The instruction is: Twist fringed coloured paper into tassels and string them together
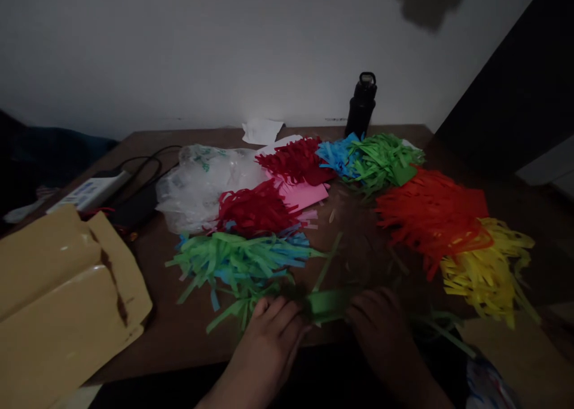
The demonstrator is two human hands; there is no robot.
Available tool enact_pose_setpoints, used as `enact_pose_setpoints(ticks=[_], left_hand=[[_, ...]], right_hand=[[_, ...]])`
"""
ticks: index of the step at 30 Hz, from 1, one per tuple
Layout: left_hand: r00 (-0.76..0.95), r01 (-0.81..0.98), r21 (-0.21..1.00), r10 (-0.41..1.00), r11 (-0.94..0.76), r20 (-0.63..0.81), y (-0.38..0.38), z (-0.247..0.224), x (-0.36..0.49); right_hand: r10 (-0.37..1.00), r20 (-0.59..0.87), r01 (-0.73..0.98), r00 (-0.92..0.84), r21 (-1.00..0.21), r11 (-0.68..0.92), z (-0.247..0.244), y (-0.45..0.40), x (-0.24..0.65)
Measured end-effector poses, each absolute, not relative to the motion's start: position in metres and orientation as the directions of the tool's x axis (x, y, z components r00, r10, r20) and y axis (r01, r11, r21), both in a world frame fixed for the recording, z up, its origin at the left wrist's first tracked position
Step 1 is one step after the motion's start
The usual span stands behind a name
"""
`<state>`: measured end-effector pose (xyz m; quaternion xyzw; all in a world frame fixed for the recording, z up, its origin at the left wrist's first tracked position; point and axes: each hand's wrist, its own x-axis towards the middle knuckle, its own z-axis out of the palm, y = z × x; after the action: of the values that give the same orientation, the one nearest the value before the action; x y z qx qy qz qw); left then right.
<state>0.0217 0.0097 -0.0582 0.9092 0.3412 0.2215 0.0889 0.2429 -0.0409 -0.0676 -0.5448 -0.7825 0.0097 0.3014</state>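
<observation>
At the table's front edge, a green paper strip [329, 304] stretches between my two hands. My left hand [275, 331] is closed on its left end, beside loose green fringe. My right hand [381, 325] is closed on the right end, in deep shadow. Green fringed paper [233, 253] mixed with blue lies just beyond my left hand. Behind it are dark red fringe [258, 208] and pink paper [302, 194]. Orange-red fringe [434, 211] and yellow fringe [488, 265] lie to the right. Blue fringe [338, 155] and more green fringe [388, 158] sit at the back.
A black bottle [360, 107] stands at the back by the wall. Clear plastic [201, 185] lies left of the fringes. A yellow-brown padded envelope [67, 301] and a white box-like item [92, 191] with dark cables are at the left on the brown table [179, 343].
</observation>
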Motion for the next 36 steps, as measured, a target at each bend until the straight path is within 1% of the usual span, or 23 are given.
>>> enact_pose_setpoints(ticks=[2,3,6,8,10,13,15,17,19,21,23,25,27,29,31,33,36], left_hand=[[0.656,0.644,0.301,0.710,-0.704,0.257,0.012,-0.054,0.025],[0.639,0.682,0.280,0.737,-0.676,0.222,0.013,-0.051,0.027],[0.568,0.788,0.184,0.810,-0.587,0.147,0.019,-0.046,0.038],[0.524,0.836,0.132,0.846,-0.533,0.099,0.022,-0.044,0.045],[0.493,0.862,0.095,0.867,-0.498,0.071,0.024,-0.043,0.049],[0.476,0.876,0.059,0.877,-0.480,0.063,0.025,-0.044,0.051],[0.477,0.875,0.053,0.876,-0.480,0.066,0.026,-0.045,0.052],[0.484,0.871,0.057,0.873,-0.487,0.065,0.026,-0.045,0.052],[0.490,0.867,0.067,0.870,-0.493,0.058,0.027,-0.045,0.052],[0.487,0.867,0.094,0.872,-0.489,0.045,0.026,-0.044,0.051],[0.485,0.861,0.129,0.870,-0.492,0.083,0.025,-0.042,0.048],[0.517,0.816,0.192,0.837,-0.545,0.182,0.022,-0.041,0.044],[0.585,0.710,0.264,0.756,-0.652,0.295,0.017,-0.041,0.041],[0.641,0.598,0.319,0.678,-0.735,0.360,0.012,-0.044,0.039],[0.671,0.545,0.344,0.644,-0.764,0.368,0.009,-0.048,0.037],[0.676,0.536,0.364,0.646,-0.762,0.355,0.008,-0.052,0.036],[0.673,0.553,0.349,0.653,-0.757,0.348,0.007,-0.056,0.031]], right_hand=[[0.885,0.441,0.888,-0.150,-0.333,0.316,-0.068,-0.038,0.243],[0.900,0.416,0.911,-0.128,-0.310,0.273,-0.069,-0.036,0.242],[0.942,0.325,0.971,-0.078,-0.188,0.145,-0.071,-0.028,0.239],[0.949,0.312,0.988,-0.042,-0.127,0.085,-0.071,-0.023,0.238],[0.947,0.321,0.993,-0.015,-0.106,0.052,-0.072,-0.018,0.237],[0.926,0.375,0.991,0.032,-0.133,0.020,-0.069,-0.017,0.239],[0.887,0.460,0.981,0.040,-0.189,0.053,-0.066,-0.019,0.240],[0.865,0.498,0.948,-0.051,-0.247,0.198,-0.063,-0.023,0.239],[0.864,0.462,0.889,-0.199,-0.286,0.357,-0.062,-0.026,0.237],[0.858,0.424,0.849,-0.289,-0.300,0.434,-0.064,-0.028,0.234],[0.854,0.421,0.847,-0.306,-0.289,0.446,-0.067,-0.028,0.232],[0.855,0.427,0.849,-0.295,-0.294,0.440,-0.068,-0.029,0.232],[0.859,0.436,0.842,-0.270,-0.325,0.430,-0.068,-0.030,0.231],[0.861,0.440,0.828,-0.254,-0.361,0.429,-0.066,-0.032,0.229],[0.865,0.422,0.824,-0.271,-0.364,0.435,-0.066,-0.034,0.227],[0.865,0.407,0.829,-0.294,-0.342,0.442,-0.067,-0.036,0.225],[0.872,0.386,0.833,-0.302,-0.337,0.438,-0.070,-0.039,0.228]])
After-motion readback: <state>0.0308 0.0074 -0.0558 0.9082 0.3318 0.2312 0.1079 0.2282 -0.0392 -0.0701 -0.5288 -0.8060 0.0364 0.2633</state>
